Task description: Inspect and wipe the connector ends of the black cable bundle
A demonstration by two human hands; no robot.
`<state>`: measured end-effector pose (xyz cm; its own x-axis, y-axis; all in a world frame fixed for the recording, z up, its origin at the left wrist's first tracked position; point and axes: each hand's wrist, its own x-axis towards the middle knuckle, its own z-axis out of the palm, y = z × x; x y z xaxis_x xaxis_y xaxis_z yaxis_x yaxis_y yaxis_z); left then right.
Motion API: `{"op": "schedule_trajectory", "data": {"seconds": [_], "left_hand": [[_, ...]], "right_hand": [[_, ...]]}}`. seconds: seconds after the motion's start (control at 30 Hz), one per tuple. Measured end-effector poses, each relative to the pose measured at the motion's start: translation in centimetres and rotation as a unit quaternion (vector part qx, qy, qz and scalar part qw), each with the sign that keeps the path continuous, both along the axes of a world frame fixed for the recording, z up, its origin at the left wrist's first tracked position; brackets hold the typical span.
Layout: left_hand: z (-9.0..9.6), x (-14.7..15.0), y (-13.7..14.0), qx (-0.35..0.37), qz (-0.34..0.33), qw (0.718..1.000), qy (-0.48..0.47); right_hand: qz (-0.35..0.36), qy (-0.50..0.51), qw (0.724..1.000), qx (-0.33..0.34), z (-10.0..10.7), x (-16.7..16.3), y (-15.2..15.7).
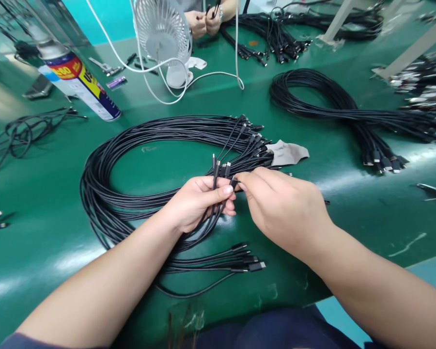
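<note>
My left hand [203, 201] is closed round several black USB cables [218, 169], their plugs standing up between thumb and fingers. One cable's plug [233, 182] points toward my right hand [283, 203]. The right thumb and forefinger are pinched together at that plug's tip; what lies between them is hidden. Under and behind both hands spreads a large coil of black cables [94, 169], with its plug ends bunched at the right. A grey cloth piece [288, 152] lies beside those ends. More cable plugs [252, 261] rest on the table in front of my hands.
The green table [349, 213] also carries a spray can [83, 85], a white fan [163, 34] with a looping white cord, and a second cable bundle [312, 92] at right. Tweezers [434, 190] lie at the right edge. Across the table, another person's hands [203, 23] hold cables.
</note>
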<state>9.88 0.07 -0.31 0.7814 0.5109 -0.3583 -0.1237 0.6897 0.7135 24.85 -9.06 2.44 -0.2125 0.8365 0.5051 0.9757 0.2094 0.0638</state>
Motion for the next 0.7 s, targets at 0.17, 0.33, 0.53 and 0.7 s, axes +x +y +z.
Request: {"op": "schedule_trajectory", "data": {"seconds": [0.17, 0.33, 0.53, 0.7], "left_hand": [[-0.07, 0.11, -0.02, -0.001, 0.003, 1.0, 0.007], [-0.28, 0.18, -0.04, 0.002, 0.002, 1.0, 0.008], [-0.19, 0.07, -0.01, 0.015, 0.002, 1.0, 0.007], [-0.02, 0.06, 0.16, 0.024, -0.003, 1.0, 0.014]], "right_hand": [[-0.003, 0.003, 1.0, 0.0, -0.02, 0.03, 0.03], [-0.002, 0.007, 1.0, -0.009, 0.06, 0.17, 0.05], [0.002, 0.015, 1.0, -0.006, 0.22, 0.37, 0.02], [-0.001, 0.023, 1.0, -0.017, 0.25, 0.61, -0.24]]}}
